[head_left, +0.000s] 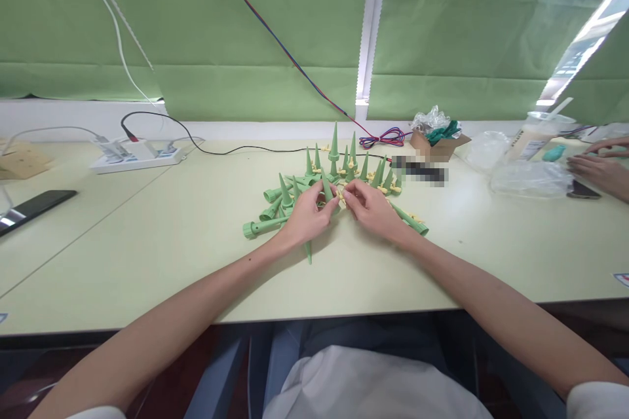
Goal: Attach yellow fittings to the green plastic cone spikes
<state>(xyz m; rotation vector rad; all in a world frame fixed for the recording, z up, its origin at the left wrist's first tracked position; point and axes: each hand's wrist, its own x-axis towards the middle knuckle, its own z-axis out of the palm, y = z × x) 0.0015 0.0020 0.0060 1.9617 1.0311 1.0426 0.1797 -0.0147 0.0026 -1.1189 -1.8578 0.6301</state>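
Observation:
My left hand (308, 215) is closed around a green plastic cone spike (309, 253) whose tip points down toward me below the palm. My right hand (372, 207) meets it fingertip to fingertip, pinching a small yellow piece (340, 196) at the spike's top. Just beyond the hands, several more green cone spikes (339, 160) stand upright on the pale table (147, 236), some with yellow parts. Others lie flat to the left (263, 227) and to the right (410, 219) of my hands.
A white power strip (137, 156) with cables sits at the back left, a dark phone (32, 207) at the left edge. A cardboard box (439, 142), plastic bags (528, 177) and a cup (535, 134) stand at the back right, where another person's hands (599, 167) rest.

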